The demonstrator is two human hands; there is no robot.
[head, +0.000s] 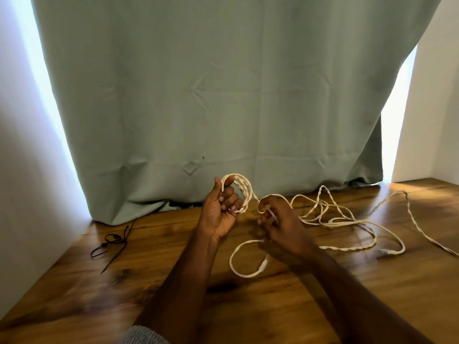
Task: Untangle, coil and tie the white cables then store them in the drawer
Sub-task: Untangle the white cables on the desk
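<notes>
My left hand [222, 209] is raised above the wooden table [273, 306] and grips a small coil [244, 188] of the white twisted cable, a few loops wound round its fingers. My right hand [278, 220], just to the right, pinches the strand running out of that coil. The rest of the white cable [347, 219] lies in a loose tangle on the table to the right, with one long strand trailing toward the right edge. A loop with a white connector [264, 264] lies below my right hand. No drawer is in view.
Black cable ties [113, 242] lie on the table at the left, near the wall. A grey-green curtain [211, 95] hangs down to the table's back edge. White walls close in the left and right sides.
</notes>
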